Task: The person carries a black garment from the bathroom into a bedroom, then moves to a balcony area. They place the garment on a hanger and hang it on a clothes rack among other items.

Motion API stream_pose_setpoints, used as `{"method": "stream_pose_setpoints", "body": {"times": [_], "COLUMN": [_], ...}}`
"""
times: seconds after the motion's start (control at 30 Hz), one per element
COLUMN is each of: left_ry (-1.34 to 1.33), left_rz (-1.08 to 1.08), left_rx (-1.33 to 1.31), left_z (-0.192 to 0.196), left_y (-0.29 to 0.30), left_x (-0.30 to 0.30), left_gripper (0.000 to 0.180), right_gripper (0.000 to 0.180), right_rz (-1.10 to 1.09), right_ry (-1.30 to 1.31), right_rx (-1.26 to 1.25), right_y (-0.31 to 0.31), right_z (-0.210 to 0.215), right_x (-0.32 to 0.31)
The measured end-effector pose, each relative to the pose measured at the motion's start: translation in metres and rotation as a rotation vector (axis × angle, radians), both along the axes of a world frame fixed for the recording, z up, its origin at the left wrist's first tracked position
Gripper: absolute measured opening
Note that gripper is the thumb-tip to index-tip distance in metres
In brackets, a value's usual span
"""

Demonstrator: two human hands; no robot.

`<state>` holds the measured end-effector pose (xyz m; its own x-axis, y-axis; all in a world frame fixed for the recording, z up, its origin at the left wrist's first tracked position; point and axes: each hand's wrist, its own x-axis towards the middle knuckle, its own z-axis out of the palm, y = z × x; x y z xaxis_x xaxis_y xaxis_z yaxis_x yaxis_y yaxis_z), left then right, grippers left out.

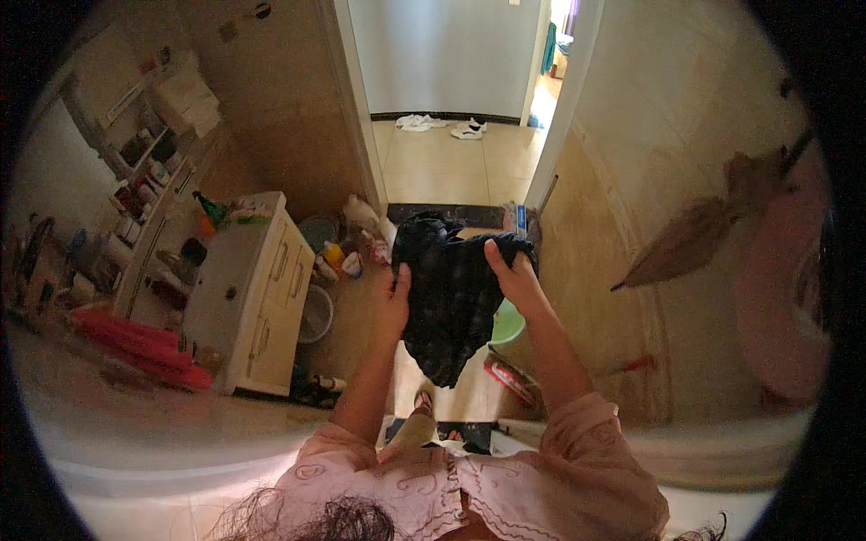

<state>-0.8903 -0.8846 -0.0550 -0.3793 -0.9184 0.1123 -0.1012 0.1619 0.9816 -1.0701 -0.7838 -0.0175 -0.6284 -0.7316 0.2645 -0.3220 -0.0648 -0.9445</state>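
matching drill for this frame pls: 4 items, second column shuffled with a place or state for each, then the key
Things:
1. dark garment
2. white cabinet
3. green basin
4. white shoes

Places or states:
A. on the hallway floor beyond the doorway
B. held up by both hands, left hand and right hand
C. on the floor, partly hidden behind the garment
D. standing at the person's left, drawers shut

Pairs: 1-B, 2-D, 3-C, 4-A

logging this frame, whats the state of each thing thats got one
dark cloth: held up, hanging loose
left hand: gripping the cloth's left edge
right hand: gripping its top right
white cabinet: drawers shut
doorway: open
green basin: on floor, mostly hidden
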Motion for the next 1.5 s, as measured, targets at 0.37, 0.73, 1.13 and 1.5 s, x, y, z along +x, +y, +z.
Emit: {"method": "stream_pose_setpoints", "body": {"times": [0.37,0.73,1.13,1.5], "left_ry": [0.011,-0.088,-0.439,0.541], "left_rz": [0.171,-0.204,-0.434,-0.443], "left_rx": [-0.433,-0.334,0.011,0.756], "left_z": [-0.025,0.0,-0.017,-0.082], "left_y": [-0.216,-0.414,-0.582,-0.745], "left_x": [-0.135,-0.293,-0.435,-0.563], "left_gripper": [0.037,0.038,0.055,0.062], "right_gripper": [0.032,0.033,0.039,0.047], "right_rz": [0.037,-0.136,0.267,0.551], "right_ry": [0.539,0.184,-0.011,-0.12], "right_rx": [0.164,-0.028,0.063,0.024], "right_y": [-0.21,-0.367,-0.553,-0.746], "right_z": [-0.04,-0.003,0.019,0.02], "right_x": [-0.15,-0.318,-0.469,-0.542]}}
